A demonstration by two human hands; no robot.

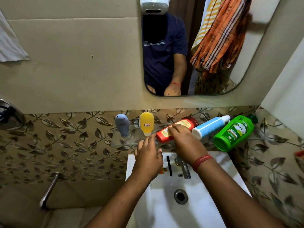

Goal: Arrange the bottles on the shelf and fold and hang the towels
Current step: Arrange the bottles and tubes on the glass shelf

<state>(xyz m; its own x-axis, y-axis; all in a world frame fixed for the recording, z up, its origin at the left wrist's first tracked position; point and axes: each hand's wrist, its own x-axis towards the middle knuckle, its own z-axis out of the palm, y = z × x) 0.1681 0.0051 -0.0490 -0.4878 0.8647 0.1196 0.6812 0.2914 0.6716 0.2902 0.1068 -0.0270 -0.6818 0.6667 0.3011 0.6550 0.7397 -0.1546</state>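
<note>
On the glass shelf [118, 142], the right hand [184, 142] lies over the toppled red bottle [177, 129], fingers on its yellow label, print unreadable. The left hand [148, 155] hovers open just beside. 2 tubes stand upright; the green bottle [233, 133] reads "Vatika". Striped towels [220, 35] show in the mirror [256, 60].

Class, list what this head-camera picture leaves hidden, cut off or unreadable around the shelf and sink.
- Red bottle: middle hidden under the right hand.
- Green bottle: label print too small to read.
- White cloth: cut off by the left edge.
- Sink: front cut off by the bottom edge.
</note>
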